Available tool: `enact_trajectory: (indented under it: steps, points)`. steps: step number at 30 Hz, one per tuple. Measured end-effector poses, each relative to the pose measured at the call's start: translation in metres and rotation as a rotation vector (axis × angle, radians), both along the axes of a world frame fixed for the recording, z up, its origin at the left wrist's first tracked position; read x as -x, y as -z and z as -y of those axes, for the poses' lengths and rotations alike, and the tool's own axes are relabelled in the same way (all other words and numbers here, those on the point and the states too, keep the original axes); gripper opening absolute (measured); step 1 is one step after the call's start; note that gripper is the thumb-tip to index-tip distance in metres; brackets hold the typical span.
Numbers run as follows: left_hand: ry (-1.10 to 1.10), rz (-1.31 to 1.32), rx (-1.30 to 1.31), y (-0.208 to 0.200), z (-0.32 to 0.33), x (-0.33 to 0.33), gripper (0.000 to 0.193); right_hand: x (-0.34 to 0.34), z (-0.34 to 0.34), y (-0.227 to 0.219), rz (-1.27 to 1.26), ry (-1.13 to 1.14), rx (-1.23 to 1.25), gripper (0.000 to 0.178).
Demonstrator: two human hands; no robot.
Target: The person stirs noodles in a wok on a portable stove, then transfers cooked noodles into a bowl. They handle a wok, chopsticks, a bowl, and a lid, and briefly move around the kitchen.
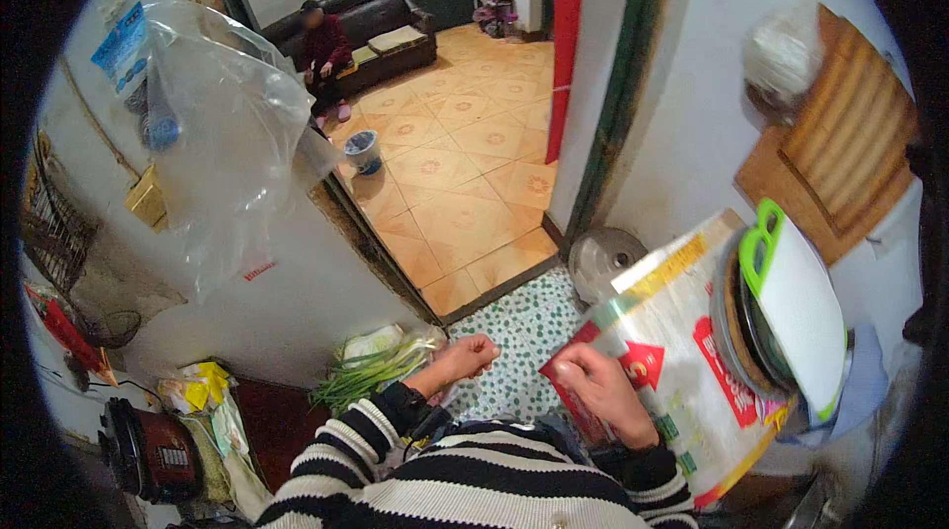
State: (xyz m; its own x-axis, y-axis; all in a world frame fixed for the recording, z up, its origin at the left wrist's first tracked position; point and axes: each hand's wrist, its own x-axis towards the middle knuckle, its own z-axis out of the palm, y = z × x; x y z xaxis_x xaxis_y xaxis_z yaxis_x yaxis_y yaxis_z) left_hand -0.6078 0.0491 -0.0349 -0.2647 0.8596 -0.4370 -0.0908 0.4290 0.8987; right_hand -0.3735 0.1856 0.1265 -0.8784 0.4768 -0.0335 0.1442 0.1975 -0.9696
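Observation:
My left hand [469, 359] is in front of my body with its fingers curled closed; anything inside them is hidden. Beside its wrist, green leafy stalks [368, 371] that look like spring onions lie in a heap by the wall. My right hand [605, 393] is closed in a fist, thumb on top, overlapping the near left edge of a large white, red and yellow printed sheet or package [682, 410]. I cannot tell whether it grips that edge or just passes in front of it.
A white cutting board [806, 302] with a green handle leans against round pans at right. A metal lid [605, 262] stands by the doorway. Clear plastic bags [232, 133] hang at left above a rice cooker [153, 450]. Beyond, a person [324, 43] sits on a sofa near a bucket [363, 151].

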Motion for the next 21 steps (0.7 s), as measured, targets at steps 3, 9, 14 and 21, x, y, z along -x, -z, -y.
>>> enact_trajectory:
  steps: [3, 9, 14, 21]
  points:
    - [-0.077, 0.006, -0.062, -0.038, -0.04, 0.035, 0.024, 0.086, -0.034, -0.007, 0.043, -0.153, 0.023, 0.018]
    - [-0.123, 0.086, -0.116, -0.032, -0.138, 0.118, 0.018, 0.206, -0.119, 0.008, 0.099, -0.353, -0.018, 0.019]
    - [-0.26, 0.208, -0.025, 0.03, -0.213, 0.222, 0.02, 0.286, -0.218, 0.03, 0.146, -0.271, -0.048, 0.019]
    - [-0.558, 0.331, 0.216, 0.085, -0.256, 0.36, 0.02, 0.394, -0.329, 0.05, 0.148, -0.223, 0.076, 0.02]
